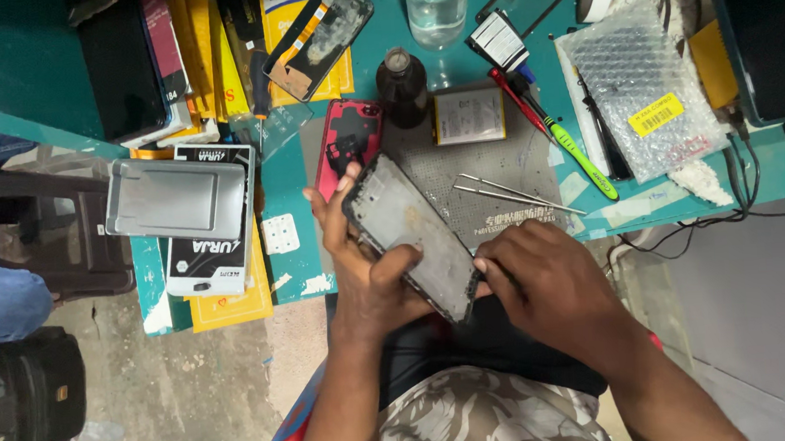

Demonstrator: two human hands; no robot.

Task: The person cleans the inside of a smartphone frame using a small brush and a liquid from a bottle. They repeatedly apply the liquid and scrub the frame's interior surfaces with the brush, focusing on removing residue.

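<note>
Phone frame [412, 237] tilted above the lap, left hand [368, 267] grip clasping its edges, right hand [542, 284] grip pinched at its lower end, tweezers [514, 195] on grey mat [480, 170] beyond, red phone back [349, 141], dark bottle [401, 88], green counter [286, 182].

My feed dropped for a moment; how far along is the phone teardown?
Done: the battery and the red back cover lie apart on the bench. In hand: the left hand holds the bare phone frame while the right hand works its lower edge. Left: tweezers and the green-handled screwdriver lie unused.
</note>
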